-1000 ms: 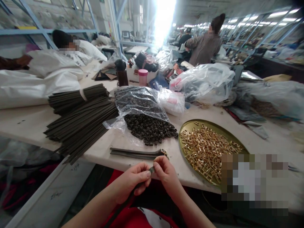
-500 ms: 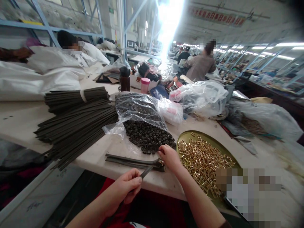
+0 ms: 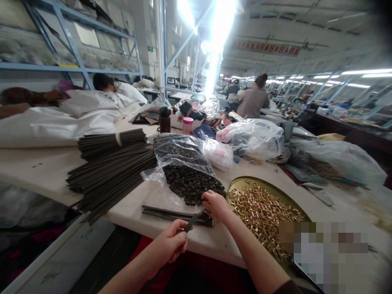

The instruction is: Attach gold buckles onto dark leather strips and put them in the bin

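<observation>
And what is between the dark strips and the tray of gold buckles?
In the head view: a pile of small dark loops, partly under clear plastic; nearer the camera, dark straps and the right hand.

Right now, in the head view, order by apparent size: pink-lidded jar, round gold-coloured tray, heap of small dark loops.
Round gold-coloured tray
Heap of small dark loops
Pink-lidded jar, which stands farther back

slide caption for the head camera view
Left hand holding a dark strap, right hand at dark loops beside a tray of gold buckles.
</observation>
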`<state>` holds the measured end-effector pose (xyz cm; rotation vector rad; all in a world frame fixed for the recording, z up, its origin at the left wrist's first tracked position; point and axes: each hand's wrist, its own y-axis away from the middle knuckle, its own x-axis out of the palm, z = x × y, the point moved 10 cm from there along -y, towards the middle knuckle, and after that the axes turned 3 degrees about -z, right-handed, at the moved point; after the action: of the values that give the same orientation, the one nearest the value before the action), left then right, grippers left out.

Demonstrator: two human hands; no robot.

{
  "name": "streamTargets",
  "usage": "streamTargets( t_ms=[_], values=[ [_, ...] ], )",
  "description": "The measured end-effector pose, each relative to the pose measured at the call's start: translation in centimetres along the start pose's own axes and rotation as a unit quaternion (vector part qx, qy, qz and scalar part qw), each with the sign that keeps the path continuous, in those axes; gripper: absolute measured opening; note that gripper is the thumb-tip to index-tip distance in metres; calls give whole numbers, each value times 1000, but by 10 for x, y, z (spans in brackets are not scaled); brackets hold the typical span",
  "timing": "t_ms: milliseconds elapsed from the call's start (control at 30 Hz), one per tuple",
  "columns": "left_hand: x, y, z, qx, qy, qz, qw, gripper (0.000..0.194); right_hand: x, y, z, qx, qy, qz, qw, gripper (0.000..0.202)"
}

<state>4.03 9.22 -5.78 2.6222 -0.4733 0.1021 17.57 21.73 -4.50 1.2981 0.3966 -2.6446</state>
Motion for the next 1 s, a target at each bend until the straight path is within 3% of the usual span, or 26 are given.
streamTargets(
  t_ms=[167,233,300,400,467,567,767,1000],
  values=[
    [-7,4,-16,61,10,-12,998,48,-22,12,8,22,-67,-50,996,6],
    [-7,8,-30,83,-10,-32,996,48,-25,25,19,54,-168,-47,983,13],
    [-3,11,-43,101,-39,-40,993,44,-19,42,36,97,-355,-19,930,17],
    [6,11,-56,133,-69,-27,988,35,-5,62,65,140,-573,14,807,23],
    [9,11,-54,136,-80,-19,987,29,5,70,73,170,-642,14,747,24],
    [8,10,-38,87,-55,-11,995,25,21,77,73,212,-681,16,701,26],
    [8,14,-15,-26,111,-1,993,18,39,85,59,278,-684,7,674,30],
    [19,19,-3,-111,210,37,971,22,36,87,57,262,-662,2,702,28]
  ],
)
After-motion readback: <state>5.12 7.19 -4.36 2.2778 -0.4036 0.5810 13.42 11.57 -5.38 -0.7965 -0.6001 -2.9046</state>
